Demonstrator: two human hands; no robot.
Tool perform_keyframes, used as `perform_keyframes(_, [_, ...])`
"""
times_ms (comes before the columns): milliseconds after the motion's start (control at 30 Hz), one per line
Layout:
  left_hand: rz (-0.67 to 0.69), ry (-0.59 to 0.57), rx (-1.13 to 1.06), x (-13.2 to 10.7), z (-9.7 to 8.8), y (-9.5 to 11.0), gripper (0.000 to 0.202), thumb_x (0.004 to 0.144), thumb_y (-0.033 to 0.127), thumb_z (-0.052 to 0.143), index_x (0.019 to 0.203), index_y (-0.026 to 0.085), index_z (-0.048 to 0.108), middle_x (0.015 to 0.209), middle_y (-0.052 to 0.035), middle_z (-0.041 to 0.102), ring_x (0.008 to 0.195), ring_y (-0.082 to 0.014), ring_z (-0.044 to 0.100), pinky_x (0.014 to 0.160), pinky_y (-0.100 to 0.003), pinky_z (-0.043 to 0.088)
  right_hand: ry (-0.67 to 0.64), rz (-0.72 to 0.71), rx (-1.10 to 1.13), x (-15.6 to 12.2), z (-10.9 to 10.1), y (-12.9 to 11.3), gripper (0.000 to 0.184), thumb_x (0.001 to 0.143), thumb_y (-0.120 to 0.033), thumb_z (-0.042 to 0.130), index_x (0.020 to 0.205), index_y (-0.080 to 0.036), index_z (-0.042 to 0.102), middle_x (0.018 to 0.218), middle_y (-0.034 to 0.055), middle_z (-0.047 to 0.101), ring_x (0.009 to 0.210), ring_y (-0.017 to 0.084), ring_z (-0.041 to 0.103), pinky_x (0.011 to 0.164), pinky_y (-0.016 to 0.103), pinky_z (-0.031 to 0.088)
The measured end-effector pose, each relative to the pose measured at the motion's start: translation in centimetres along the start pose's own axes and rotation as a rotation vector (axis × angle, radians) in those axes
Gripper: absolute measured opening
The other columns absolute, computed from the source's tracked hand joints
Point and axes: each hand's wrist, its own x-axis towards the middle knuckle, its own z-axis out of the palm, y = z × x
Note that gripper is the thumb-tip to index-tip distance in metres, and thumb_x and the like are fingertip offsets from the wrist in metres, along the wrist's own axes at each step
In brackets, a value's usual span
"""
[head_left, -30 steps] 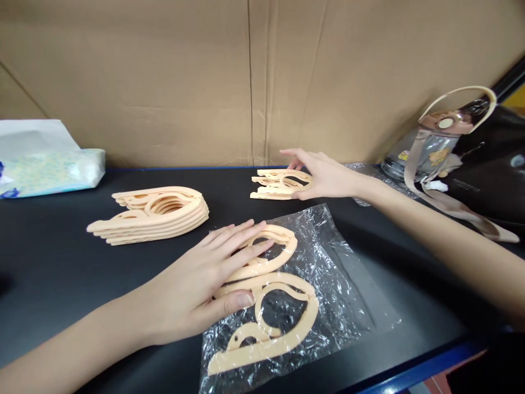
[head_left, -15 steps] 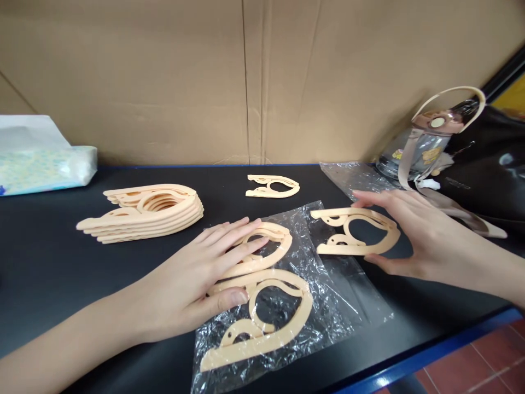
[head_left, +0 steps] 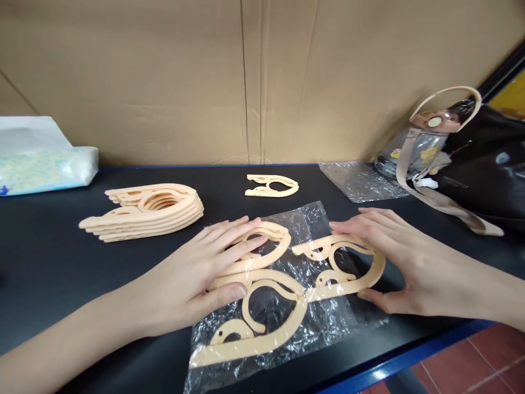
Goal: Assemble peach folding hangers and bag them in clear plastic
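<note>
Pressing flat with the left hand (head_left: 197, 279), wide open, fingers spread over the upper hanger (head_left: 268, 241) through the film of the plastic bag (head_left: 328, 323), thumb against the lower hanger (head_left: 262, 328) in the same bag. Holding nothing there, only pinning. Gripping lightly with the right hand (head_left: 404, 262): fingers laid over the far edge of a third hanger (head_left: 348, 265), thumb at its near edge, half curled about it. Lying flat on the tabletop (head_left: 41, 262) near the front edge, across the bag's right half, tip touching or almost touching the lower hanger. Cannot tell whether inside the film or on top of it.

Likely to snag: open hooks and cut-outs on all three hangers, close enough to lock together under a careless push leftward. Could also bunch or tear the thin film against a pointed tip, with only one flat palm for an anchor. Might drag the whole bag toward the tabletop's front edge, just beside the right wrist, under too much pull that way. Little danger for the stack of hangers (head_left: 147, 210), the single hanger (head_left: 272, 186) and the spare bag (head_left: 361, 180), all well apart behind; likewise for the bottle (head_left: 426, 142) at far right.
</note>
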Motion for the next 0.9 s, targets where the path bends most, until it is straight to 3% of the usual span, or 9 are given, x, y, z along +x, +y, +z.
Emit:
perform_keyframes(367, [0.008, 0.012, -0.008, 0.0, 0.1, -0.1, 0.062, 0.1, 0.065, 0.026, 0.156, 0.038, 0.027, 0.166, 0.0031, 0.026, 0.153, -0.0284, 0.021, 0.123, -0.048, 0.019, -0.05, 0.103, 0.167, -0.3, -0.3, 0.0, 0.088, 0.073, -0.038, 0.078, 0.147, -0.034, 0.031, 0.131, 0.0076, 0.061, 0.121, 0.033, 0.057, 0.097, 0.048, 0.052])
perform_keyframes(633, [0.009, 0.012, -0.002, 0.0, 0.1, -0.1, 0.064, 0.099, 0.067, 0.025, 0.157, 0.037, 0.026, 0.166, 0.0033, 0.025, 0.153, -0.0271, 0.02, 0.123, -0.047, 0.018, -0.081, 0.073, 0.306, 0.6, 1.0, -1.2, 0.083, 0.077, -0.039, 0.079, 0.147, -0.032, 0.036, 0.13, 0.007, 0.062, 0.12, 0.028, 0.058, 0.094, 0.038, 0.054])
perform_keyframes(767, [0.017, 0.021, 0.001, 0.0, 0.2, -0.1, 0.065, 0.099, 0.067, 0.024, 0.156, 0.037, 0.028, 0.166, 0.0025, 0.025, 0.153, -0.0274, 0.021, 0.123, -0.047, 0.019, -0.02, 0.03, 0.28, 1.4, 1.9, -2.1, 0.079, 0.08, -0.041, 0.078, 0.146, -0.027, 0.037, 0.124, 0.0087, 0.066, 0.113, 0.026, 0.06, 0.094, 0.039, 0.053])
perform_keyframes(900, [0.014, 0.032, -0.008, -0.1, 0.2, -0.1, 0.065, 0.099, 0.067, 0.025, 0.156, 0.036, 0.029, 0.166, 0.0017, 0.026, 0.152, -0.029, 0.022, 0.122, -0.048, 0.02, -0.004, -0.041, 0.218, 1.7, 2.3, -2.0, 0.082, 0.081, -0.048, 0.076, 0.147, -0.025, 0.034, 0.124, 0.0092, 0.067, 0.117, 0.028, 0.06, 0.106, 0.048, 0.045])
